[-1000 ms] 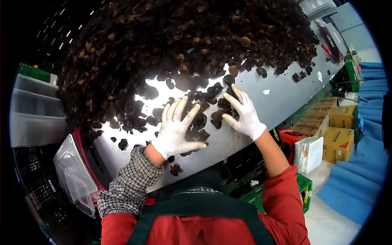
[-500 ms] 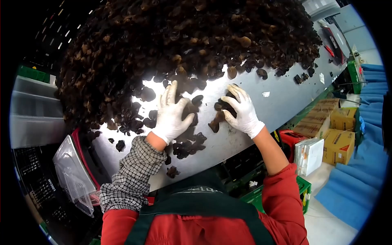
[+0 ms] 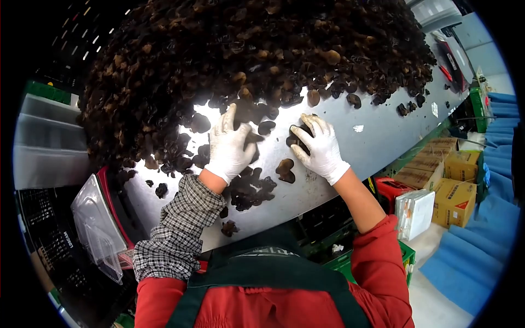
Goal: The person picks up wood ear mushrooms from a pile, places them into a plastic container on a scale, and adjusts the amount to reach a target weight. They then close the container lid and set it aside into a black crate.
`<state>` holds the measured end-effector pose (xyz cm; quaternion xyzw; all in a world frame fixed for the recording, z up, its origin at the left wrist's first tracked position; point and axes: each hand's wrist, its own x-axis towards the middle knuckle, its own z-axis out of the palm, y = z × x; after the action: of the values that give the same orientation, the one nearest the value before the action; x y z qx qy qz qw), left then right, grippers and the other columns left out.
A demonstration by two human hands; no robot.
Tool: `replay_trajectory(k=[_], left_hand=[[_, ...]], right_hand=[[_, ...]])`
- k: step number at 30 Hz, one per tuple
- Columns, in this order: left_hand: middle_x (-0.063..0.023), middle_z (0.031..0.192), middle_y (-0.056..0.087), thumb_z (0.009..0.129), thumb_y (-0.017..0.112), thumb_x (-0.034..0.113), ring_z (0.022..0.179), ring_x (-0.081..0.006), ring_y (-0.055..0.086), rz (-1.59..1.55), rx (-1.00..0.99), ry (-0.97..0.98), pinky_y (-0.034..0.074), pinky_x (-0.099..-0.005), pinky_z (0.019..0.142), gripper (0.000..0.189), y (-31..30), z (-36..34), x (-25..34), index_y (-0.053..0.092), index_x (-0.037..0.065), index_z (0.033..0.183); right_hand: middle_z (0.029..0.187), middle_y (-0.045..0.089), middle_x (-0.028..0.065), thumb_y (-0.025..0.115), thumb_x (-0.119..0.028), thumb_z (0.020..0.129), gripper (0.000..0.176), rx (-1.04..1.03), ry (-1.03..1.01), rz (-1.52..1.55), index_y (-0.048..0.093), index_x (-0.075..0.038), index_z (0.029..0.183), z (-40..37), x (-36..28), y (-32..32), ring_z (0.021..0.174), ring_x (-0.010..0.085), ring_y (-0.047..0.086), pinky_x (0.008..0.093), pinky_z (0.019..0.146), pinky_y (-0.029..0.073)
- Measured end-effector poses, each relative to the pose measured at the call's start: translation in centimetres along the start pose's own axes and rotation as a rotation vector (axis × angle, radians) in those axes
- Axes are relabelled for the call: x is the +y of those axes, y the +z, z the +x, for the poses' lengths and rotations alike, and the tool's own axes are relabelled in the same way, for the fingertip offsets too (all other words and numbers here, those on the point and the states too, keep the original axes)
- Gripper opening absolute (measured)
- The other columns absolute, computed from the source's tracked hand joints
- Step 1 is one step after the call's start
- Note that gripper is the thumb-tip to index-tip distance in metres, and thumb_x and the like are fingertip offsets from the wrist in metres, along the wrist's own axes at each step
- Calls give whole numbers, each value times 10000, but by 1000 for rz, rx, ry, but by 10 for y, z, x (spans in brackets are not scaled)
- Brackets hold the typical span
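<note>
A large heap of dark brown wood ear mushrooms (image 3: 262, 54) covers the far part of a metal table (image 3: 350, 147). My left hand (image 3: 227, 147), in a white glove, is at the heap's near edge. Its middle finger points forward, while index finger and thumb curve round a dark wood ear mushroom (image 3: 254, 138). On the bare metal to the right, my gloved right hand (image 3: 322, 147) has its fingers bent over another dark wood ear mushroom (image 3: 296, 136), partly hidden beneath them. A brown mushroom piece (image 3: 285, 170) lies between the hands, nearer me, and a loose cluster (image 3: 251, 188) sits below my left hand.
Clear plastic lids (image 3: 98, 221) stand at the table's left end beside a black crate (image 3: 46, 240). Cardboard boxes (image 3: 454, 199) and a white packet stack (image 3: 414, 214) are on the right. A green crate (image 3: 406, 257) is under the near edge.
My right hand has shifted slightly left and its fingers have bent in more. The brown piece near it now lies free of the hand. My left index finger and thumb have moved slightly up.
</note>
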<state>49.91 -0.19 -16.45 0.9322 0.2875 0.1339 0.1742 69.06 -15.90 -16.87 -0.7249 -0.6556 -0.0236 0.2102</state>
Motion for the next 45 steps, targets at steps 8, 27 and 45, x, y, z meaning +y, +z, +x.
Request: replay_trajectory(k=[8, 27, 45], left_hand=[[-211, 1341, 454, 713, 747, 227, 1204, -374, 451, 89, -58, 238, 388, -468, 971, 313, -4, -15, 4, 641, 108, 983], [-71, 991, 581, 773, 629, 106, 920, -249, 617, -18, -184, 241, 543, -366, 731, 233, -4, -10, -1, 614, 99, 1005], [-162, 1037, 622, 948, 555, 214, 885, -226, 654, -2814, 135, -446, 515, -260, 512, 255, -91, -39, -45, 549, 0, 1085]], right_hand=[[1051, 554, 83, 721, -230, 724, 395, 6, -63, -33, 624, -105, 1087, 0, -1, 3, 1016, 278, 512, 395, 843, 436], [1020, 657, 106, 556, -288, 913, 307, 445, 1003, 2217, 589, -81, 1137, 15, 27, -17, 801, 227, 614, 328, 564, 481], [1086, 659, 132, 527, -307, 867, 299, 24, 959, 2565, 647, -131, 1076, 74, -145, -5, 905, 276, 601, 380, 629, 477]])
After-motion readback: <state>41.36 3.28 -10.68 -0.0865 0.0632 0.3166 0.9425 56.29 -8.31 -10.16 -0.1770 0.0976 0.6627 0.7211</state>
